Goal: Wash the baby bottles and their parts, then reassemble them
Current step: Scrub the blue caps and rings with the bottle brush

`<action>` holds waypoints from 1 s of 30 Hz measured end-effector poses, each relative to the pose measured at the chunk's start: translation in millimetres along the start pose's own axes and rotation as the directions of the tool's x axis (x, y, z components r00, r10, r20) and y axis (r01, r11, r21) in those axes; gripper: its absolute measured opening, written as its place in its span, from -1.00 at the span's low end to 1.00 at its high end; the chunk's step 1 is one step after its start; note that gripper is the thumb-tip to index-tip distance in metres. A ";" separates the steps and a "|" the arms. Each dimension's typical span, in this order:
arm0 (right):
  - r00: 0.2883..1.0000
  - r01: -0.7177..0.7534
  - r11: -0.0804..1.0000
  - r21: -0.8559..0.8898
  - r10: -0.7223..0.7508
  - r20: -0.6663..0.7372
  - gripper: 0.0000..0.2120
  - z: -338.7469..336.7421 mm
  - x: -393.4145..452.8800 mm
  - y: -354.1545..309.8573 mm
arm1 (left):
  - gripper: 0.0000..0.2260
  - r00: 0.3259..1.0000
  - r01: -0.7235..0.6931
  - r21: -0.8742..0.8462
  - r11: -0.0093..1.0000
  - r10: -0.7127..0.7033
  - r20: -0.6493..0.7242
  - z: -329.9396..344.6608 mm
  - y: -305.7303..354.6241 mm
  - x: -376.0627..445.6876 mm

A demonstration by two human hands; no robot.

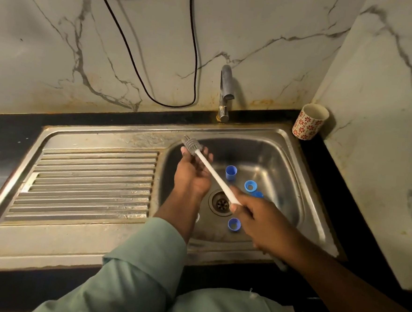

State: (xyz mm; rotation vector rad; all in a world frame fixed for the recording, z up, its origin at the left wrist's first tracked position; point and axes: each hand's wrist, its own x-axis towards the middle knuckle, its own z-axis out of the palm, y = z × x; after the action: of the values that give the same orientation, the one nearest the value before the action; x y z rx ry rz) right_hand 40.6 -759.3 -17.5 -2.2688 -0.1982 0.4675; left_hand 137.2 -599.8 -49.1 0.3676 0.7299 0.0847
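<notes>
My right hand (252,215) grips the lower end of a white-handled bottle brush (213,174) over the sink basin. Its grey bristle head (191,145) lies against the fingers of my left hand (193,172), which is held up with the fingers fairly straight under the head. In the steel basin (273,150) lie blue bottle parts: an upright cap (231,173), a ring (250,185), another blue piece (258,194) partly hidden by my right hand, and a round piece (233,224) near the drain (220,202). No bottle body is in view.
The tap (225,93) stands behind the basin, with no water running. A ribbed draining board (83,186) lies to the left. A patterned cup (309,121) sits on the dark counter at the back right corner. A black cable (155,96) hangs on the marble wall.
</notes>
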 end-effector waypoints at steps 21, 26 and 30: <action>0.998 0.068 0.986 -0.150 -0.070 -0.003 -0.56 -1.7 5.9 4.1 | -0.66 0.998 -0.059 -0.135 0.989 0.054 -0.042 23.7 18.8 -13.1; 0.996 0.069 0.994 -0.090 -0.073 -0.042 -0.58 0.5 26.6 -3.3 | -0.68 0.998 -0.058 -0.014 0.998 0.057 -0.017 19.8 2.8 -14.8; 0.999 0.041 0.996 -0.077 -0.042 -0.012 -0.58 -4.0 18.0 2.8 | -0.67 0.999 -0.027 0.051 0.998 0.029 -0.030 12.5 -3.0 -13.5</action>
State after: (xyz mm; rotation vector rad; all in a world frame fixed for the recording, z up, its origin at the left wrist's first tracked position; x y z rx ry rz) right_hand 58.7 -758.7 -22.0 -2.3374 -0.2599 0.4289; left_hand 135.2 -609.1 -33.0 0.4256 0.7589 0.0984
